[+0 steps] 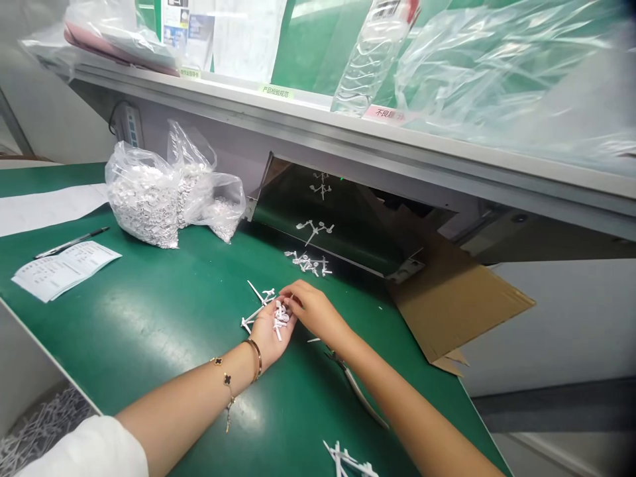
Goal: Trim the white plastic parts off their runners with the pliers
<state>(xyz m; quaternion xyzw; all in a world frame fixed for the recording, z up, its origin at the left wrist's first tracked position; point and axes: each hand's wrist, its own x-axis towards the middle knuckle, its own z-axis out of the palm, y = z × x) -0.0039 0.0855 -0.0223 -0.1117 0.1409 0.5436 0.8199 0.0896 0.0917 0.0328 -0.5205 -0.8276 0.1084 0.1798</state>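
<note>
My left hand (271, 334) is turned palm up and cupped, holding a little heap of small white plastic parts (281, 319). Over its fingertips, my right hand (305, 306) bends with fingers pinched together; whatever is between them is hidden. White plastic sprues (251, 321) lie on the green table (199, 318) just left of my left hand. Partly under my right forearm rests a pair of cutting pliers (365, 397). More sprues (348, 460) lie at the table's near edge, and a cluster of white branched pieces (309, 264) sits beyond my hands.
Clear bags of small white parts (144, 205) stand at the back left. Near them are paper slips (67, 268) and a pen (72, 242). A dark reflective panel (278, 199) leans behind; cardboard (462, 305) stands right. The overhead shelf holds a plastic bottle (372, 59). Waste sprues (47, 424) fill a bin lower left.
</note>
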